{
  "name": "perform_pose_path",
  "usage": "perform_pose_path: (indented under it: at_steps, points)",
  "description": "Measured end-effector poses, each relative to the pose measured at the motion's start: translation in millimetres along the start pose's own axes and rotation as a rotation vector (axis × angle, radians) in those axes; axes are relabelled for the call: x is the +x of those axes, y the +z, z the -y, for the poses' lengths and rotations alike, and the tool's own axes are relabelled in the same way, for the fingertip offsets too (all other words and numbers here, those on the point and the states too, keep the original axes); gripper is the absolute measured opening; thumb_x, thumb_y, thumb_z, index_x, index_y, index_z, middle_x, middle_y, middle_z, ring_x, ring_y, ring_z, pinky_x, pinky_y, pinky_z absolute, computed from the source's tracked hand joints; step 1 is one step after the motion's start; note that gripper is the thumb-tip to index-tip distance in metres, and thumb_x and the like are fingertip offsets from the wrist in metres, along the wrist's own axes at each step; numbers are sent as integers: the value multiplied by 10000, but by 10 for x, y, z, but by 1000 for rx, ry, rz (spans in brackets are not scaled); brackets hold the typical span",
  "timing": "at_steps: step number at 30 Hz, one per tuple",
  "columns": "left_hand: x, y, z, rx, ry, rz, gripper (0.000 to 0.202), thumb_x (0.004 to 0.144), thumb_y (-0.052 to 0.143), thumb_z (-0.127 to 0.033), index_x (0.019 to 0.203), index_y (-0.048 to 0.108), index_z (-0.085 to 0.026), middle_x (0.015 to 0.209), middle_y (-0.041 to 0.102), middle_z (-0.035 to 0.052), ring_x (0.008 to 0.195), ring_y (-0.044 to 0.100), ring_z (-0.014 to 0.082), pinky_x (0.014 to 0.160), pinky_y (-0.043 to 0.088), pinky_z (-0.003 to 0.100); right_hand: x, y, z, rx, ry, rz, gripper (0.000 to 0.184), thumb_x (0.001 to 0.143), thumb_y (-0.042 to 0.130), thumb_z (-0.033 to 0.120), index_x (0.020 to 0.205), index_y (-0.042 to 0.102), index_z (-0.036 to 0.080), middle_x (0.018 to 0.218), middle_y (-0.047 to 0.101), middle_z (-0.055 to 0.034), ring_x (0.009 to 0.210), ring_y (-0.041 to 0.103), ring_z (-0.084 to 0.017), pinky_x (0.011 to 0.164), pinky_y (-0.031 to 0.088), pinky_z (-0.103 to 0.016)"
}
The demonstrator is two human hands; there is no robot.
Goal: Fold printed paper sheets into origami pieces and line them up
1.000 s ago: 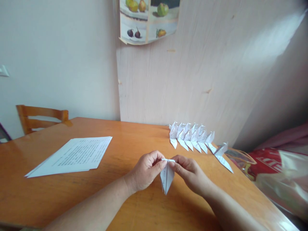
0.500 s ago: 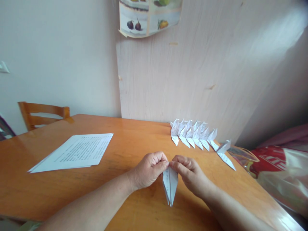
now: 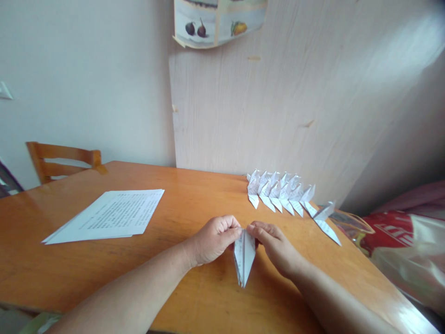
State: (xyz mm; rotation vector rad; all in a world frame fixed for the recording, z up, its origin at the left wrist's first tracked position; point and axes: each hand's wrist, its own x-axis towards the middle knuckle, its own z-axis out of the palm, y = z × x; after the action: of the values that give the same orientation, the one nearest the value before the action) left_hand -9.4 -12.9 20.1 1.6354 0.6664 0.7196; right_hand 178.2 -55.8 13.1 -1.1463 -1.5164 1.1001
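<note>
Centrally, the left hand (image 3: 217,239) and right hand (image 3: 274,241) pinch the upper end of a folded paper (image 3: 244,260) between thumbs and fingers, its narrow tips extending from the grip toward the wearer; holding both sides probably keeps the layers aligned. Beyond and right of the grip, paper figures (image 3: 274,192) stand in close rows, presumably to save room on the table (image 3: 191,199); a further figure (image 3: 327,222) lies farther right. Left of the grip, printed sheets (image 3: 111,215) lie stacked, seemingly clear of the working hands.
</note>
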Motion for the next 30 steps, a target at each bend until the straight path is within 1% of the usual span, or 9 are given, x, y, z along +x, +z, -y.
perform_pose_path:
  at_steps: [5,9,11,15,17,20,24,28,30]
  points:
    - [10,15,26,112,-22,-7,218,879,558,-352,772,535,-163,682,507,-32,645,452,114,595,354,241,-9,6,-49,-12,29,32,387,905,570,523,705,524,194,608,443,40,576,400,-113,543,335,-244]
    - [14,10,39,91,-47,19,176,859,540,-291,734,509,-171,654,482,-40,627,434,112,585,341,240,-38,6,-99,-31,11,66,397,923,555,543,743,531,191,616,445,46,569,394,-106,531,315,-242]
    - [15,5,37,76,-53,38,168,852,542,-274,725,502,-172,641,469,-43,617,424,109,574,328,237,-45,15,-101,-28,14,63,396,924,558,541,744,528,189,614,454,44,566,400,-106,527,311,-244]
    - [27,-17,42,38,-32,46,188,882,555,-317,785,541,-157,709,522,-22,674,464,117,623,357,244,-25,28,-71,14,0,1,405,910,587,527,702,519,187,600,449,43,560,390,-104,535,311,-248]
    - [36,-33,52,9,-15,39,207,901,551,-344,822,552,-152,747,553,-7,703,489,126,652,376,256,-3,17,-58,28,-5,-25,427,926,556,529,675,509,187,598,449,37,565,393,-108,551,321,-256]
    - [47,-53,64,-13,6,-12,234,913,549,-371,834,555,-151,771,575,6,725,509,136,679,393,272,21,-14,-60,30,-6,-18,451,969,476,520,664,500,188,614,463,25,587,416,-117,580,334,-268]
    - [49,-62,63,-6,7,-63,237,905,569,-375,820,563,-154,757,571,1,719,504,133,689,398,274,25,-30,-88,32,-8,-3,402,952,523,494,697,525,184,634,482,23,602,432,-116,593,349,-263]
    - [52,-65,74,-26,-30,-26,193,904,558,-319,800,569,-156,741,566,-9,713,505,128,696,396,271,8,-25,-102,14,-15,-33,397,917,573,513,694,516,189,615,467,34,574,409,-108,550,322,-253]
    - [54,-65,87,-32,-44,1,177,898,562,-298,792,574,-156,737,560,-14,717,500,125,697,391,268,-5,-27,-97,1,-3,-26,396,910,580,518,699,513,190,607,456,38,561,398,-105,536,311,-250]
